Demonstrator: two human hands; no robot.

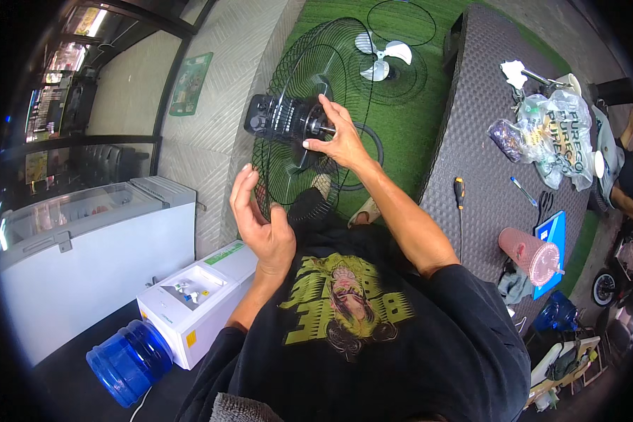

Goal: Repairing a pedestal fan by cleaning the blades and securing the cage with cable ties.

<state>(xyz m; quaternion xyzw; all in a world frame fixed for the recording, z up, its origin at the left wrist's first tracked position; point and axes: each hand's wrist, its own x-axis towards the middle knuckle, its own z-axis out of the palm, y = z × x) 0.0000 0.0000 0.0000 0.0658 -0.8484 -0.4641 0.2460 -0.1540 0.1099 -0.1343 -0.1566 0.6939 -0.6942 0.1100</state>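
A standing fan's black motor housing (273,119) sits behind its black wire rear grille (309,91). My right hand (339,138) has its fingers closed around the hub at the grille's centre, by the motor shaft. My left hand (261,224) is open, palm facing the grille's lower left rim, fingers spread, holding nothing. On the green turf beyond lie the white fan blade (381,58) on the other wire grille (399,70) and a thin black ring (401,21). My feet in sandals (362,211) show under the grille.
A dark woven table (485,162) to the right holds a screwdriver (459,193), a pen, plastic bags (555,133), a pink lidded cup (531,254) and a blue box. At left stand a white chest freezer (84,260) and a water dispenser (197,295) with a blue bottle (128,362).
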